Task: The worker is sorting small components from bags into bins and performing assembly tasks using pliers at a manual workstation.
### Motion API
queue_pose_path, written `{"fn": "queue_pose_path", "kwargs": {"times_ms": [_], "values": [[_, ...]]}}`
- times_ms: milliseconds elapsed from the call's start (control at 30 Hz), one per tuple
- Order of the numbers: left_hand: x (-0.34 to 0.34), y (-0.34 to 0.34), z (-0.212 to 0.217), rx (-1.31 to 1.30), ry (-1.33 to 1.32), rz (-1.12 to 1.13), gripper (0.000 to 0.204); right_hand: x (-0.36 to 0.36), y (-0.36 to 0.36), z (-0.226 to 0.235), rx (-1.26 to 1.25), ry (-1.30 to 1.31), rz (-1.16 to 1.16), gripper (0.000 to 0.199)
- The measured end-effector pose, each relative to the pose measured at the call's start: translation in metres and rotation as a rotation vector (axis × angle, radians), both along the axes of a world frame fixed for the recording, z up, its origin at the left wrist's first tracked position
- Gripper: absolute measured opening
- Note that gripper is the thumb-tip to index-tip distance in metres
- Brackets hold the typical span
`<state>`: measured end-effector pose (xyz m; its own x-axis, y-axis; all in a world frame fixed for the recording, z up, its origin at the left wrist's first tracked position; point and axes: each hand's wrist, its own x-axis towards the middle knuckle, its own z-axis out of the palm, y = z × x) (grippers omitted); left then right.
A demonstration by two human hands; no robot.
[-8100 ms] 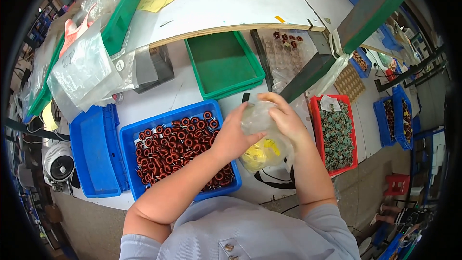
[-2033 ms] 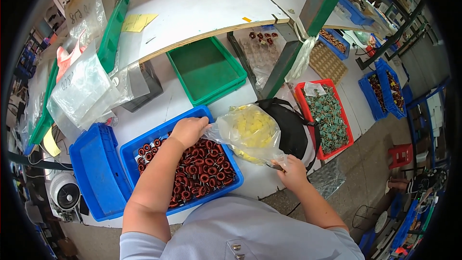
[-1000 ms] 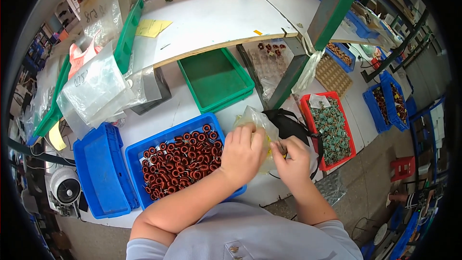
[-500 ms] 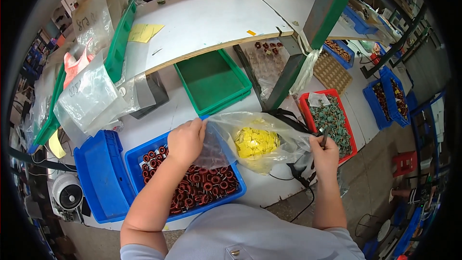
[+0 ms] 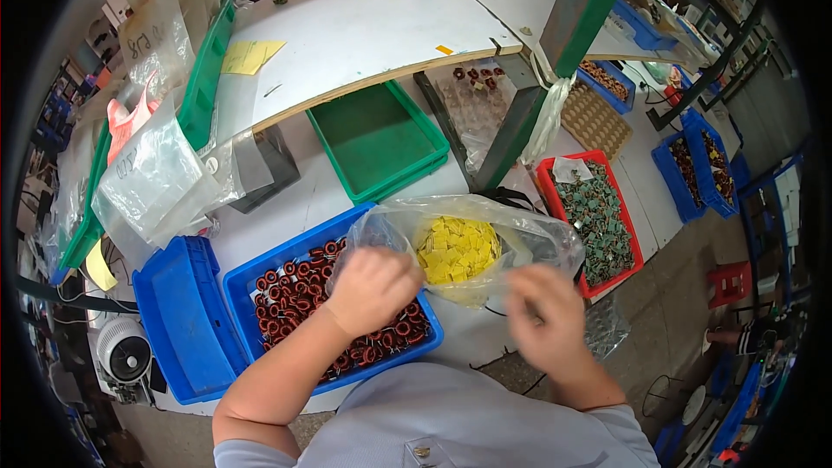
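Note:
A clear plastic bag lies spread in front of me, with a heap of small yellow pieces in its middle. My left hand is closed, fingers curled, beside the left part of the bag and above the blue bin. Whatever its fingers hold is hidden. That bin is full of red-brown wire-wound ring coils. Smeared by motion, my right hand is at the near right side of the bag with its fingers curled. Something small and dark shows in it, too blurred to name.
Beyond the bag stand stacked green trays, under a raised white shelf. A red bin of small green parts is on the right, by a green post. An overlapping blue bin and a fan are at left.
Both hands have moved nearer each other, and the right has left the bag's right edge. The bag, earlier stretched up between them, now lies lower and wider around the yellow pieces.

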<state>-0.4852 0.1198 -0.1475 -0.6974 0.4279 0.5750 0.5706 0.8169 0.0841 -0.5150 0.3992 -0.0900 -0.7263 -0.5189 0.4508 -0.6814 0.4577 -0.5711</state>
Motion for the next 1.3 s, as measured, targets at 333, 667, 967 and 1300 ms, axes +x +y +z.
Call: {"fn": "queue_pose_path", "kwargs": {"times_ms": [333,667,967,1300], "values": [[-0.043,0.002,-0.055,-0.190,-0.912,0.442,0.037,-0.002,-0.005,-0.087,0.800,-0.403,-0.223,0.034],[-0.059,-0.013,-0.155,-0.036,-0.473,0.444,0.045,0.014,-0.008,-0.104,0.580,-0.490,-0.259,0.032],[-0.023,-0.008,-0.080,0.254,-0.560,0.386,0.047,0.011,-0.011,-0.107,0.546,-0.403,-0.131,0.037],[-0.023,0.033,-0.124,0.944,-0.642,0.615,0.044,0.006,-0.074,-0.103,0.276,-0.018,-0.096,0.036]]}}
